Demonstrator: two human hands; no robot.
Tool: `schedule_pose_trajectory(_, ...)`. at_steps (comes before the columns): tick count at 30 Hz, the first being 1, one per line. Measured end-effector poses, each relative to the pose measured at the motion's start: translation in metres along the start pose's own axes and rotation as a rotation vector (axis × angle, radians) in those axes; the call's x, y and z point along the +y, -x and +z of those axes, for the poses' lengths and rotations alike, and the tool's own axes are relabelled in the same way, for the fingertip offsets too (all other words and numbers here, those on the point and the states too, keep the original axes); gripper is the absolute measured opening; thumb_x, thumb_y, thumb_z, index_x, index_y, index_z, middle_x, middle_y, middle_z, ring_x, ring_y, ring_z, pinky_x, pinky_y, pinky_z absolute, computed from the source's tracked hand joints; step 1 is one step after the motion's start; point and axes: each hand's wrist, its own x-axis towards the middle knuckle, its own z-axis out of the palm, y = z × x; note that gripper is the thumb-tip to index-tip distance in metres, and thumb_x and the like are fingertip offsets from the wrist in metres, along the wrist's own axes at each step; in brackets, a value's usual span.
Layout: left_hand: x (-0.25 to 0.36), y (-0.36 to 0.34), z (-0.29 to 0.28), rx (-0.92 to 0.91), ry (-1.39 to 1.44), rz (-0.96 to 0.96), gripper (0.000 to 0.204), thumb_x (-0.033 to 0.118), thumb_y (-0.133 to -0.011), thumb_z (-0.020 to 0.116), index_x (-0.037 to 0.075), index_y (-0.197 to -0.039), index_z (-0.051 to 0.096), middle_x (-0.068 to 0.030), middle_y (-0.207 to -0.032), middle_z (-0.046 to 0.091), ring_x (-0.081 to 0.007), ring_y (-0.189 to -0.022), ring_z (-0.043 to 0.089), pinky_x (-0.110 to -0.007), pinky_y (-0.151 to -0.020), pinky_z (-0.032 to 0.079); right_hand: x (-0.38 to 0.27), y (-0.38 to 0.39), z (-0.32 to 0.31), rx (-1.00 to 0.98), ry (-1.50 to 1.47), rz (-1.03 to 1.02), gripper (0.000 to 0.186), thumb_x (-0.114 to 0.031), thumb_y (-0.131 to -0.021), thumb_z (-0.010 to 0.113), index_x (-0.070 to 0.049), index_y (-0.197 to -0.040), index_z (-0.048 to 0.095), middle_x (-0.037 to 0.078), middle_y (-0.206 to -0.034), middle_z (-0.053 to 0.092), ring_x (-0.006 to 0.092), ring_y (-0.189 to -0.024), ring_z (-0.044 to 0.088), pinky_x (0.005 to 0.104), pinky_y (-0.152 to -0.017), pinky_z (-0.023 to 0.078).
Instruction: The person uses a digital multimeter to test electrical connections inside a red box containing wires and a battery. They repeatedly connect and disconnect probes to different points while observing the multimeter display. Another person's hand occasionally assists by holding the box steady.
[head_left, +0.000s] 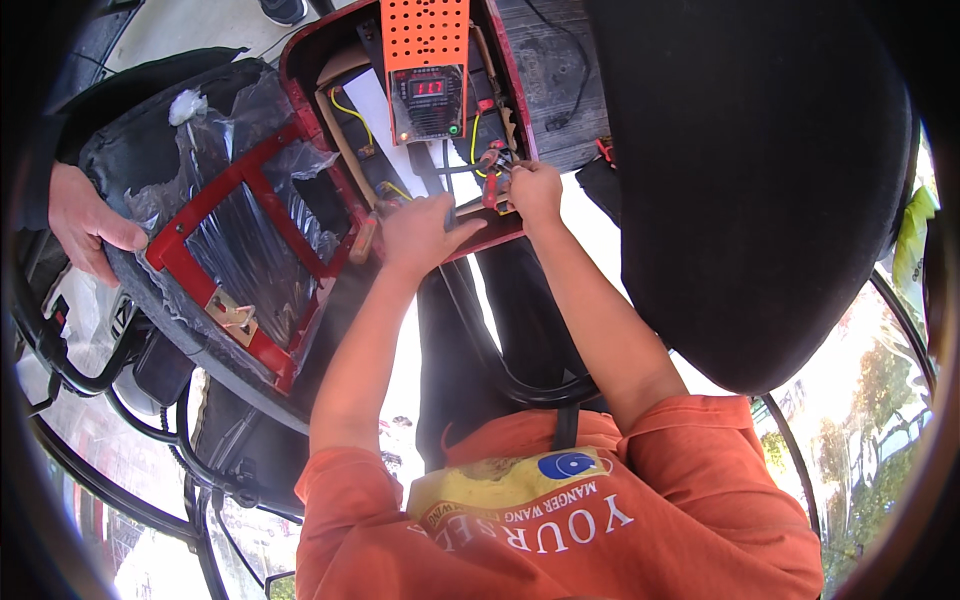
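Observation:
An orange battery tester [425, 95] with a lit red display rests over the open red battery box [515, 60]. Inside are dark batteries with yellow wires [473, 140]. At the box's near right corner, my right hand [537, 193] is closed on a red-handled clamp [491, 188] beside a terminal. My left hand [415, 232] bends over the near left part of the box, thumb stretched out. A dark piece shows by that thumb; the fingertips and whatever they grip are hidden. Just left of it lies a brownish-orange handle [364, 240].
At left, another person's hand [88, 222] rests on the edge of an upturned seat [200, 320] with a red metal frame [258, 190] and torn plastic film. A large black seat [760, 180] stands at right. Black bars [185, 430] curve along the left.

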Motion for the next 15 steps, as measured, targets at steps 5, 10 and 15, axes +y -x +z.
schedule_pose_trajectory(5, 0.017, -0.007, -0.002, -0.08, -0.076, -0.025, 0.062, 0.067, -0.076, 0.068, 0.018, -0.115, 0.07, -0.0095, -0.085, 0.07, -0.0264, -0.082, 0.069, -0.039, -0.066, 0.054, -0.02, 0.023, 0.0, -0.012, -0.08, 0.041, 0.03, -0.007, -0.09, 0.05, 0.012, -0.108, 0.065, 0.012, -0.069, 0.063, 0.0158, -0.051, 0.058, 0.0296, -0.045, 0.046)
schedule_pose_trajectory(10, 0.021, -0.018, 0.001, -0.122, -0.082, -0.027, 0.05, 0.059, -0.084, 0.065, 0.019, -0.113, 0.072, -0.0088, -0.085, 0.071, -0.0258, -0.082, 0.069, -0.04, -0.066, 0.053, 0.012, 0.002, 0.011, 0.042, 0.013, -0.102, 0.031, -0.007, -0.09, 0.049, 0.013, -0.109, 0.064, 0.013, -0.07, 0.064, 0.0161, -0.051, 0.059, 0.0293, -0.044, 0.046)
schedule_pose_trajectory(15, 0.016, -0.015, 0.014, -0.026, -0.098, 0.032, 0.042, 0.053, -0.087, 0.066, 0.017, -0.108, 0.072, -0.0079, -0.078, 0.069, -0.0253, -0.079, 0.068, -0.04, -0.062, 0.052, 0.015, 0.001, 0.012, 0.023, 0.025, -0.111, 0.031, -0.008, -0.09, 0.05, 0.011, -0.11, 0.065, 0.013, -0.071, 0.065, 0.0164, -0.05, 0.059, 0.0292, -0.043, 0.047)
